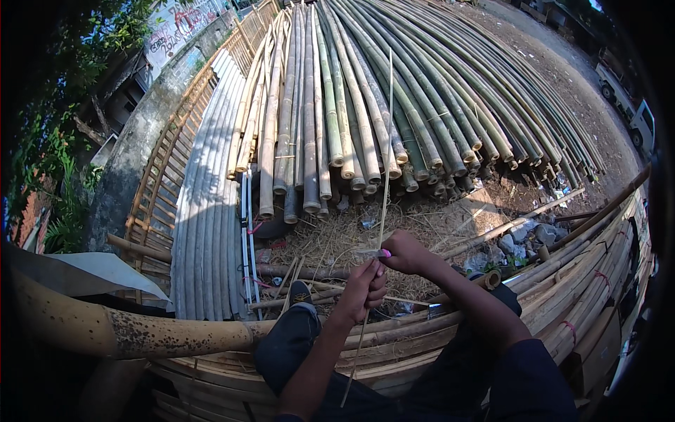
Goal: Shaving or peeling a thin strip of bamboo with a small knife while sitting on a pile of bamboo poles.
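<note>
My left hand (pixel 362 290) is closed around a long thin bamboo strip (pixel 386 172), which runs upward past the pile of poles and down between my legs. Just above it, my right hand (pixel 408 252) grips a small knife (pixel 368 254) by its handle, part of which shows pink. The blade points left and lies close to the strip, right over my left fingers. Whether its edge touches the strip is too small to tell.
Ahead lies a big pile of bamboo poles (pixel 309 126). Corrugated sheets (pixel 204 232) and a bamboo fence (pixel 158 176) stand on the left. A thick bamboo pole (pixel 140 333) crosses beside my leg. Split bamboo slats (pixel 562 295) lie around me; shavings (pixel 330 243) litter the ground.
</note>
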A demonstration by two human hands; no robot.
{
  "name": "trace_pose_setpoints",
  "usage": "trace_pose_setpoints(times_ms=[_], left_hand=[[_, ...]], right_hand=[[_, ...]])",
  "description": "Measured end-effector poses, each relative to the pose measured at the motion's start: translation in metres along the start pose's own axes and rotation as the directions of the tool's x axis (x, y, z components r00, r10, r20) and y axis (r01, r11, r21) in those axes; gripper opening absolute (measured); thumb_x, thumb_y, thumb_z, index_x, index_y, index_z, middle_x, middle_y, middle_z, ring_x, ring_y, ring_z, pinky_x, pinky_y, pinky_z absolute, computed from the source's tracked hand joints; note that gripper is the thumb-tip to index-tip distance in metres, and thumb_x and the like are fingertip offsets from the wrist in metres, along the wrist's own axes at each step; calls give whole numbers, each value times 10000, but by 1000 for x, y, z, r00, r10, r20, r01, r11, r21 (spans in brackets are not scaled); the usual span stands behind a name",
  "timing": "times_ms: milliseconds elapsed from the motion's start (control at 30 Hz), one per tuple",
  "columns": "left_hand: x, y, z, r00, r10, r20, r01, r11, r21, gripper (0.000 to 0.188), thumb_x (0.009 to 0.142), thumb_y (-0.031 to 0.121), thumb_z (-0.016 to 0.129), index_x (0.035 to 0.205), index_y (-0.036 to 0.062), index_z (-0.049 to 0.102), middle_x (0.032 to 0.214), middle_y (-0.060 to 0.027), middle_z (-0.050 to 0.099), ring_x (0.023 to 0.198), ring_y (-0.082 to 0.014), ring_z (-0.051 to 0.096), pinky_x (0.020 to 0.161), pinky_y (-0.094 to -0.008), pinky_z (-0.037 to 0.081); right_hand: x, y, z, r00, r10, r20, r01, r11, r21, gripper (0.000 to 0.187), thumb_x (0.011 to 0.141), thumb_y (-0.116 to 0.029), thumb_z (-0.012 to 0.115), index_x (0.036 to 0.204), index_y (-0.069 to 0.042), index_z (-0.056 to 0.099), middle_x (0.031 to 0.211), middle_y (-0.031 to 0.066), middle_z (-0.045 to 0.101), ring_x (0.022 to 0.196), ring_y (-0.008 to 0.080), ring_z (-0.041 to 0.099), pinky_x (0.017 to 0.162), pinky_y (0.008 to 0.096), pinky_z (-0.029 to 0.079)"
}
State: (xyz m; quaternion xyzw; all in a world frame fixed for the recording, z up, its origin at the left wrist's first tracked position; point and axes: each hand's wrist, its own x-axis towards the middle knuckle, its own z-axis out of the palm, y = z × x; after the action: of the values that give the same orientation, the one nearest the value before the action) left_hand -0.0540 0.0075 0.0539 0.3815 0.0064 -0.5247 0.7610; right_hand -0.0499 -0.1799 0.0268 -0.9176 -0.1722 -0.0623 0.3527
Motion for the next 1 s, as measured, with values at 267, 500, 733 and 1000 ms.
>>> trace_pose_setpoints(times_ms=[267, 500, 733, 1000], left_hand=[[-13, -18, 15, 996, -92, 15, 90, 991, 101, 249, 1008, 328, 371, 849, 136, 386, 587, 68, 251, 415, -14, 193, 344, -182, 130], [-10, -9, 2, 991, -119, 63, 123, 990, -70, 250, 1008, 323, 368, 842, 137, 380, 583, 70, 239, 406, -13, 184, 334, -182, 134], [-24, -15, 21, 965, -185, 185, 189, 982, -3, 261, 1012, 323, 356, 836, 131, 368, 575, 70, 236, 399, -16, 168, 330, -187, 124], [-18, -26, 24, 960, -191, 206, 203, 979, -37, 251, 1012, 307, 362, 846, 119, 380, 574, 65, 237, 409, -20, 179, 337, -185, 149]], right_hand=[[5, 50, -47, 836, 444, -322, -501, 857, -121, 284, 741, -221, 531, 624, 29, 599, 636, 266, 556, 633, 436, 558, 627, 511, 447], [4, 20, -29, 988, 153, 21, -151, 987, -60, 303, 744, -277, 578, 634, 5, 578, 611, 223, 541, 637, 407, 553, 625, 491, 437], [-5, 83, -74, 791, 404, -460, -487, 871, -73, 302, 761, -246, 526, 654, 37, 545, 642, 251, 538, 641, 431, 542, 604, 493, 418], [-26, 103, -105, 545, 777, -315, -264, 516, 815, 450, 847, -400, 595, 573, -45, 561, 477, -17, 448, 424, 75, 426, 426, 272, 301]])
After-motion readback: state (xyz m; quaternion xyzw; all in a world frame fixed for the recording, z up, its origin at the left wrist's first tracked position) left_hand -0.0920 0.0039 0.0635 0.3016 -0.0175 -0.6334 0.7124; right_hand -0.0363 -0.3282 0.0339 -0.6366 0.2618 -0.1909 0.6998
